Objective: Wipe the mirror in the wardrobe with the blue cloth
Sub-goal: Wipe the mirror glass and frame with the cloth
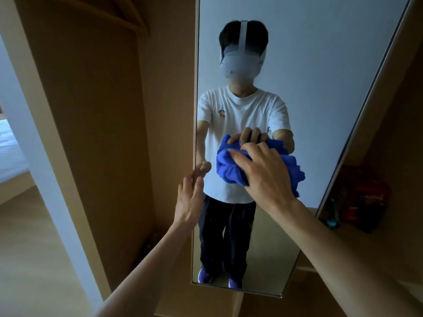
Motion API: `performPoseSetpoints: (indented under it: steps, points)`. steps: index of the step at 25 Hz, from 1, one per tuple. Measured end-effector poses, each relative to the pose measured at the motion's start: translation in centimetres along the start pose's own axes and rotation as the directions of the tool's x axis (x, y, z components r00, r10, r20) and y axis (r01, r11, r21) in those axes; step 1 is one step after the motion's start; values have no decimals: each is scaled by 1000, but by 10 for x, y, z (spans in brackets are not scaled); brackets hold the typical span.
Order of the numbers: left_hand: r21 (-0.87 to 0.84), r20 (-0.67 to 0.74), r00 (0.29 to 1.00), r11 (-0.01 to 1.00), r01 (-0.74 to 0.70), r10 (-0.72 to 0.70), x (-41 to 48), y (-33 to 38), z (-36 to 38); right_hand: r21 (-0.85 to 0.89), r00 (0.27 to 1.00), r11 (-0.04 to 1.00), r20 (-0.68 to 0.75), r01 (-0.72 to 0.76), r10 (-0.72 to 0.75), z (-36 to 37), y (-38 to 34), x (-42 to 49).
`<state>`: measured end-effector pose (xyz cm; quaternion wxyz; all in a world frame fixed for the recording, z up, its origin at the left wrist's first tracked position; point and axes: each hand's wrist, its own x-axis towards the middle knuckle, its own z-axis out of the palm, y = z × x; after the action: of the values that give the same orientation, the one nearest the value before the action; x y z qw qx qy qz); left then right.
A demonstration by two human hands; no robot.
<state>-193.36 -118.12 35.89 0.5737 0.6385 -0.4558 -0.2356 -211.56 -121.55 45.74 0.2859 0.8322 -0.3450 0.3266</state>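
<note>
A tall mirror (320, 76) stands on the inside of the open wardrobe door, straight ahead of me. My right hand (263, 170) presses a bunched blue cloth (229, 167) flat against the glass at mid height. The cloth bulges out to the left and right of my fingers, and its reflection shows just above it. At the mirror's left edge my left hand (191, 197) is held up with fingers apart and holds nothing. The glass reflects me standing in front of it.
Left of the mirror is the wooden wardrobe compartment (96, 133) with a hanger (128, 17) at the top. On the right, a shelf holds a dark red object (364, 197). A pale floor and a bed's edge (11, 152) lie at the far left.
</note>
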Motion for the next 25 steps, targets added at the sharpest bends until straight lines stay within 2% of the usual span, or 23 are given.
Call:
performPoseSetpoints:
  steps: [4, 9, 12, 18, 25]
  points:
    - [24, -57, 998, 1000, -16, 17, -1, -3, 5, 26, 997, 997, 19, 73, -74, 21, -5, -21]
    - [80, -78, 996, 996, -37, 43, -7, -6, 8, 75, 983, 994, 155, 86, -96, 55, -20, -73]
    - [106, -80, 995, 993, -51, 59, -10, -7, 9, 71, 975, 992, 191, 104, -116, 65, -22, -92]
    - [79, -98, 989, 992, -102, 110, -22, -5, 17, 77, 991, 995, 114, 66, -75, 46, -3, -74]
    - [116, -144, 989, 993, -6, 23, -25, 5, 35, 22, 1000, 1000, -18, -8, 8, -13, 58, -29]
